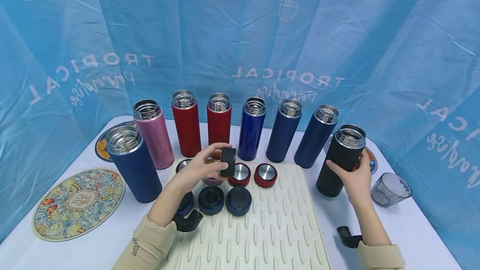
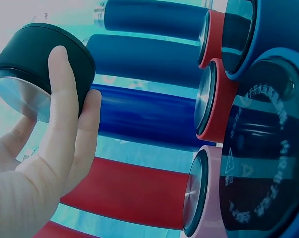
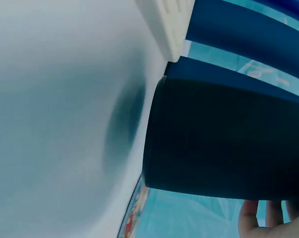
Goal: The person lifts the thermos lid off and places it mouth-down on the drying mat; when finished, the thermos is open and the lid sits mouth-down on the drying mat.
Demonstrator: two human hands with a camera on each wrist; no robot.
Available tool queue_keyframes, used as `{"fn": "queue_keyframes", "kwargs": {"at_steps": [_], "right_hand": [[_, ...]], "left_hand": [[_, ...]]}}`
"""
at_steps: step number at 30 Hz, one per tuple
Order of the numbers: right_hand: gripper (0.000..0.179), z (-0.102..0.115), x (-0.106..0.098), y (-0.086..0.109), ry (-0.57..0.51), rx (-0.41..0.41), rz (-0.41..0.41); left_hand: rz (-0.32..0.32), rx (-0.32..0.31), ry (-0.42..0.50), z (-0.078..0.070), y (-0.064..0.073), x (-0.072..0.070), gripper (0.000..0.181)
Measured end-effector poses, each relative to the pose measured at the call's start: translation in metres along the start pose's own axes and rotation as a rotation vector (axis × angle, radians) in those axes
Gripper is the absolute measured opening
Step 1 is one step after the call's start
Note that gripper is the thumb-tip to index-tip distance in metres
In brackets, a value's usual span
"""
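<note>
My left hand (image 1: 200, 166) holds a black lid (image 1: 228, 162) on its side between thumb and fingers, above the lids on the mat. In the left wrist view the silver disc of this lid (image 2: 40, 54) faces down and left. On the right, my right hand (image 1: 354, 178) grips a black bottle (image 1: 339, 157) round its body, thumb at the front. That bottle is lidless, with a bare steel neck. In the right wrist view the dark side of the bottle (image 3: 223, 139) fills much of the picture, fingertips below it.
Lidless bottles stand in an arc: navy (image 1: 135, 170), pink (image 1: 153, 136), red (image 1: 186, 128), and several blue ones (image 1: 252, 134). Red lids (image 1: 266, 176) and navy lids (image 1: 238, 201) lie on the cream mat (image 1: 277, 228). A glass (image 1: 391, 189) tilts at right; a round patterned placemat (image 1: 78, 203) lies left.
</note>
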State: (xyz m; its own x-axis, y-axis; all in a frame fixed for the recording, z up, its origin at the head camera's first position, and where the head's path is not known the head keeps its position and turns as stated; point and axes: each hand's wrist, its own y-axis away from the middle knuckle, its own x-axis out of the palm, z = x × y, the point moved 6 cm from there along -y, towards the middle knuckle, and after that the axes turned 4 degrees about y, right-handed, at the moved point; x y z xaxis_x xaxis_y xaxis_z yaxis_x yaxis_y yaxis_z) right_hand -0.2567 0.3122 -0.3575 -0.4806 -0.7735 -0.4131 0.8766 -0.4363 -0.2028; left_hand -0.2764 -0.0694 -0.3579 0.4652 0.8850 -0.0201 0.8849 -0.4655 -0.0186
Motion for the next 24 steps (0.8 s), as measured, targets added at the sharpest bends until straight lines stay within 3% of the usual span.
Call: {"fn": "queue_keyframes", "kwargs": {"at_steps": [5, 11, 14, 21, 24], "right_hand": [[0.090, -0.019, -0.002, -0.008, -0.020, 0.056, 0.001], [0.096, -0.090, 0.003, -0.045, -0.005, 0.036, 0.001], [0.097, -0.111, 0.003, -0.055, -0.009, 0.029, 0.004], [0.096, -0.016, -0.004, -0.004, -0.040, 0.101, 0.075], [0.097, -0.012, -0.004, -0.003, -0.042, 0.092, 0.102]], "left_hand": [[0.001, -0.007, 0.001, 0.000, 0.001, 0.001, 0.052], [0.015, 0.005, 0.002, 0.000, 0.000, 0.002, 0.053], [0.021, 0.007, 0.005, 0.001, -0.001, 0.002, 0.053], [0.016, 0.002, 0.006, 0.002, -0.002, 0.003, 0.054], [0.024, -0.003, 0.017, 0.003, -0.004, 0.004, 0.055]]}}
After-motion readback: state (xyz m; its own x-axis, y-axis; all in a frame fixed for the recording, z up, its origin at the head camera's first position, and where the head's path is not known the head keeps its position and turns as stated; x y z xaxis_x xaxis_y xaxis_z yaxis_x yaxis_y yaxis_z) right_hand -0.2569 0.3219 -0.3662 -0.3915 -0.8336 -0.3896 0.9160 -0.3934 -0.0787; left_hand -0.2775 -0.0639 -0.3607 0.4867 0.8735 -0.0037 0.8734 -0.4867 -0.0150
